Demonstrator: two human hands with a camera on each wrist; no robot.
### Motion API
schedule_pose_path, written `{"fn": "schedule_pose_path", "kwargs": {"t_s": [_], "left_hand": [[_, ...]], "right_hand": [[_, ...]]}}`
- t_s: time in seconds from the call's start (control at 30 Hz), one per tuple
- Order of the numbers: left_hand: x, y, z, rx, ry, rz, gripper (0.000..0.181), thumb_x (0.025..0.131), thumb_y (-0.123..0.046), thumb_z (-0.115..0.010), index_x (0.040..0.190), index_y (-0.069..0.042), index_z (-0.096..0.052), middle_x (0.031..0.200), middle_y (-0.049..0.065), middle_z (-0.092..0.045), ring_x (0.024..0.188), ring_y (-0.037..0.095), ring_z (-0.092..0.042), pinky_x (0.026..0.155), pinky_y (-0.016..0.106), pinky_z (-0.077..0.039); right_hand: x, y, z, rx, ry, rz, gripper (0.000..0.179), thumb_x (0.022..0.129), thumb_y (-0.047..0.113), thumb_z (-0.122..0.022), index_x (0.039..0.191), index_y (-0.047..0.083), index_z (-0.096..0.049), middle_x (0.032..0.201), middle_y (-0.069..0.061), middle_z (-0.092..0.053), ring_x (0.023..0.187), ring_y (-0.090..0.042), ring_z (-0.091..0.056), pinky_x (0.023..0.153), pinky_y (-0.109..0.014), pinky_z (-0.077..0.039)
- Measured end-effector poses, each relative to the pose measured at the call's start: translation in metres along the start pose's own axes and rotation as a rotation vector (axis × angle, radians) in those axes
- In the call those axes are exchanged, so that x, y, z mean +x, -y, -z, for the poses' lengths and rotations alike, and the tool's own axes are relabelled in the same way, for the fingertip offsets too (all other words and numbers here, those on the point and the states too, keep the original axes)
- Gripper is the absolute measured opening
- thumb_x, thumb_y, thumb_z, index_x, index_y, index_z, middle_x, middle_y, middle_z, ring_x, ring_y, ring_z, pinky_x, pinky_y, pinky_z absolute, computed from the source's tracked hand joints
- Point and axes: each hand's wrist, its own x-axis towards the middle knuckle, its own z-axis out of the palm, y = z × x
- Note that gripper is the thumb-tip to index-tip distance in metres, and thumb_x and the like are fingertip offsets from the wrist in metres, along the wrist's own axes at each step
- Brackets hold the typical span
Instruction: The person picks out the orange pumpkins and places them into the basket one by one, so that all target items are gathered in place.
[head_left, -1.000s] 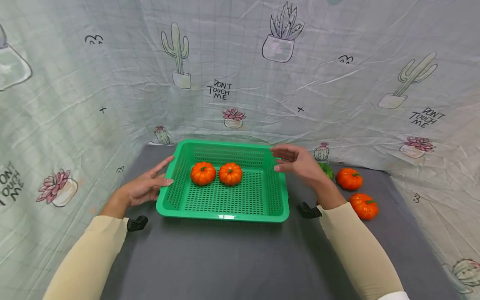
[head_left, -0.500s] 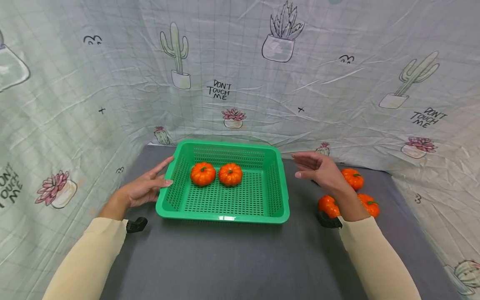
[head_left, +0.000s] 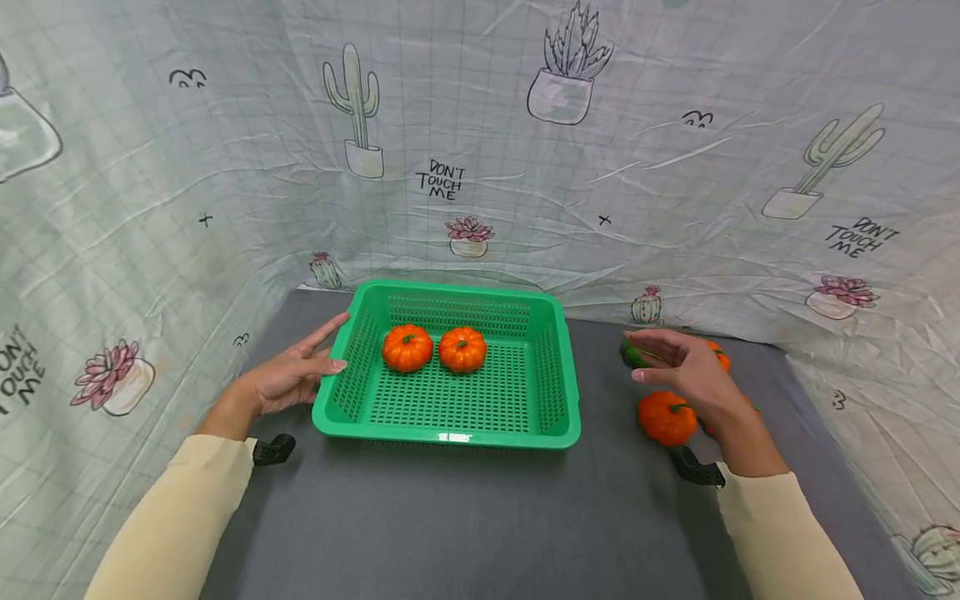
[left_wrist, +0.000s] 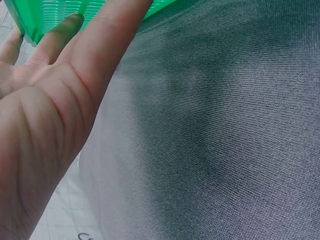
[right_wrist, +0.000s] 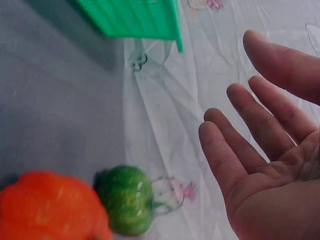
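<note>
A green perforated plastic basket (head_left: pixel 457 437) stands on the grey table, with two small orange pumpkins (head_left: pixel 407 348) side by side in its left half. At its left side is my left hand (head_left: pixel 288 379), fingers spread and fairly straight, thumb and index fingertips at the rim. The left wrist view shows fingertips against the basket's wall (left_wrist: pixel 92 12). Right of the basket, my right hand (head_left: pixel 693 375) hovers with nothing in it, fingers extended and thumb apart. Below it lie an orange pumpkin (head_left: pixel 666 418) and a small green pumpkin (right_wrist: pixel 127 200).
More orange pumpkins (head_left: pixel 718 354) sit behind the right hand, mostly hidden by it. A pale cloth printed with cacti (head_left: pixel 480 125) hangs around the table's back and sides. Grey table surface (head_left: pixel 450 517) runs in front of the basket.
My right hand has moved from over the basket's right rim to the right, over the pumpkins, uncovering the near orange one. The left hand and basket have stayed in place.
</note>
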Motion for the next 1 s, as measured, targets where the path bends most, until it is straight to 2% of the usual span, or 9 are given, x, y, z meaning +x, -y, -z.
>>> {"fn": "schedule_pose_path", "kwargs": {"t_s": [0.13, 0.2, 0.33, 0.4, 0.5, 0.67, 0.77, 0.87, 1.0], "left_hand": [[-0.002, 0.001, -0.001, 0.006, 0.004, 0.003, 0.089, 0.108, -0.013, -0.056, 0.164, -0.053, 0.002, 0.167, 0.008, -0.029, 0.118, 0.024, -0.072, 0.096, 0.052, -0.058], [-0.001, 0.001, -0.002, 0.006, -0.001, 0.009, 0.090, 0.108, -0.013, -0.056, 0.164, -0.053, 0.001, 0.170, 0.011, -0.024, 0.118, 0.024, -0.072, 0.096, 0.052, -0.058], [0.002, -0.002, -0.003, 0.008, -0.016, 0.017, 0.089, 0.107, -0.012, -0.056, 0.164, -0.054, -0.002, 0.173, 0.014, -0.018, 0.116, 0.024, -0.072, 0.096, 0.052, -0.058], [0.002, -0.004, -0.003, 0.015, -0.022, 0.011, 0.089, 0.107, -0.011, -0.056, 0.164, -0.054, -0.002, 0.173, 0.015, -0.016, 0.115, 0.024, -0.073, 0.096, 0.052, -0.058], [0.001, -0.004, -0.003, 0.018, -0.015, 0.007, 0.090, 0.107, -0.011, -0.056, 0.164, -0.052, 0.000, 0.174, 0.017, -0.014, 0.115, 0.024, -0.073, 0.095, 0.052, -0.058], [0.000, -0.004, -0.004, 0.018, -0.008, 0.000, 0.091, 0.107, -0.011, -0.056, 0.165, -0.050, 0.001, 0.174, 0.021, -0.011, 0.115, 0.024, -0.073, 0.094, 0.053, -0.058], [0.000, -0.004, -0.004, 0.011, -0.011, 0.002, 0.091, 0.106, -0.012, -0.057, 0.165, -0.051, 0.001, 0.174, 0.021, -0.012, 0.116, 0.024, -0.072, 0.095, 0.053, -0.058], [0.001, -0.004, -0.004, 0.007, -0.013, 0.006, 0.091, 0.107, -0.012, -0.057, 0.165, -0.051, 0.001, 0.174, 0.020, -0.011, 0.116, 0.023, -0.072, 0.095, 0.052, -0.057], [0.000, -0.005, -0.004, 0.008, -0.015, 0.007, 0.091, 0.107, -0.012, -0.056, 0.165, -0.051, 0.002, 0.174, 0.020, -0.011, 0.116, 0.023, -0.072, 0.095, 0.053, -0.058]], "right_hand": [[-0.008, -0.013, 0.005, -0.043, 0.009, -0.024, 0.071, 0.094, 0.025, -0.079, 0.156, 0.009, -0.047, 0.159, -0.004, -0.052, 0.151, -0.030, -0.044, 0.095, -0.016, -0.054], [-0.012, -0.020, 0.008, -0.064, 0.007, -0.038, 0.073, 0.094, 0.027, -0.079, 0.156, 0.009, -0.046, 0.160, -0.005, -0.051, 0.153, -0.039, -0.038, 0.093, -0.016, -0.055], [-0.019, -0.034, 0.015, -0.087, -0.011, -0.042, 0.073, 0.093, 0.027, -0.080, 0.155, 0.008, -0.047, 0.153, 0.008, -0.057, 0.152, -0.030, -0.044, 0.094, -0.013, -0.052], [-0.021, -0.042, 0.017, -0.091, -0.021, -0.028, 0.072, 0.093, 0.026, -0.081, 0.154, 0.005, -0.048, 0.144, 0.019, -0.060, 0.143, -0.010, -0.054, 0.095, -0.010, -0.050], [-0.026, -0.052, 0.018, -0.096, -0.035, -0.006, 0.071, 0.092, 0.022, -0.081, 0.152, 0.002, -0.050, 0.133, 0.030, -0.058, 0.128, 0.013, -0.054, 0.096, -0.006, -0.047], [-0.036, -0.069, 0.022, -0.127, -0.064, 0.030, 0.066, 0.092, 0.021, -0.081, 0.149, 0.004, -0.053, 0.135, 0.030, -0.058, 0.122, 0.023, -0.049, 0.096, -0.005, -0.046], [-0.041, -0.075, 0.025, -0.142, -0.072, 0.027, 0.065, 0.092, 0.022, -0.081, 0.150, 0.007, -0.054, 0.143, 0.023, -0.058, 0.123, 0.024, -0.046, 0.096, -0.003, -0.044], [-0.043, -0.079, 0.027, -0.158, -0.070, 0.004, 0.068, 0.092, 0.024, -0.081, 0.151, 0.007, -0.051, 0.154, 0.005, -0.056, 0.127, 0.022, -0.046, 0.096, -0.002, -0.043], [-0.043, -0.083, 0.027, -0.188, -0.039, -0.038, 0.077, 0.093, 0.026, -0.080, 0.156, 0.002, -0.043, 0.163, -0.019, -0.043, 0.150, -0.018, -0.046, 0.095, -0.001, -0.042]]}}
